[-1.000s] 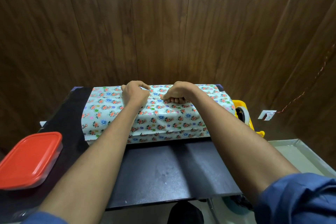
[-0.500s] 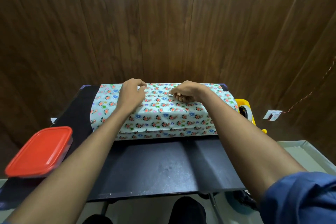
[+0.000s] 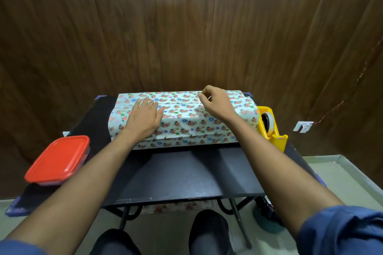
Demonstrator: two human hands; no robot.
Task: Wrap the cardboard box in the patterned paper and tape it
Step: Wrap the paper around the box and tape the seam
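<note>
Black table (image 3: 186, 172) bearing paper (image 3: 186, 122)-covered box: left hand (image 3: 143, 120) lying flat, pinning the wrap; right hand (image 3: 215, 103) pinching something small, probably tape; dispenser (image 3: 271, 128) waiting right.

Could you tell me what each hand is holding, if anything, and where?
Left hand lies flat on the paper, holding nothing. Right hand: cannot tell.

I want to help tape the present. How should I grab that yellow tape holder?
Grip the yellow tape holder round its narrow body near the front, coming from above. It stands upright at the table's right edge, close beside the wrapped box, so its left side looks crowded.
</note>
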